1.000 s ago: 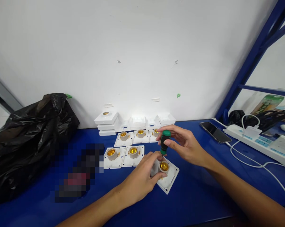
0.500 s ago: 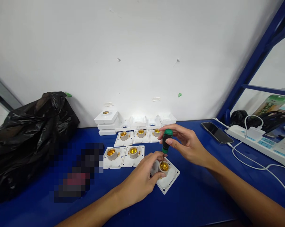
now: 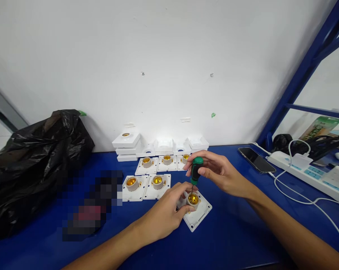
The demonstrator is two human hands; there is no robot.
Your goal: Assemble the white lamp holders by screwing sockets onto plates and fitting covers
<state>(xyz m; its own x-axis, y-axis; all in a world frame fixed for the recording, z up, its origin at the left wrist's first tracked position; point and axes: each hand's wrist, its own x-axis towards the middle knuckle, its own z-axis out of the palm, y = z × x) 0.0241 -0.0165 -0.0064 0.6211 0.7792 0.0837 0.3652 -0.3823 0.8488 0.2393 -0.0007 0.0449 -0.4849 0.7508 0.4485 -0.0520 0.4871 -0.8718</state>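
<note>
My left hand (image 3: pixel 173 210) grips a lamp holder (image 3: pixel 199 214), its fingers and thumb around the round socket on the square white plate. The plate lies turned at an angle on the blue table. In my right hand (image 3: pixel 214 170) is a screwdriver (image 3: pixel 196 171) with a green and black handle, held by thumb and fingers. It stands nearly upright, its shaft reaching down into the brass-coloured socket; the tip is hidden inside. Just beyond my left hand sit more lamp holders with brass sockets, a near one (image 3: pixel 157 182) and a far one (image 3: pixel 167 160) among them.
White square covers (image 3: pixel 126 140) are stacked against the wall, with more beside them. A black plastic bag (image 3: pixel 42 161) fills the left side. On the right lie a phone (image 3: pixel 256 159), a white power strip (image 3: pixel 306 174) and loose white cables. A blurred dark object (image 3: pixel 99 206) lies left.
The view has shifted slightly. My right hand's fingers have shifted a little on the screwdriver handle, while my left hand keeps its hold on the lamp holder.
</note>
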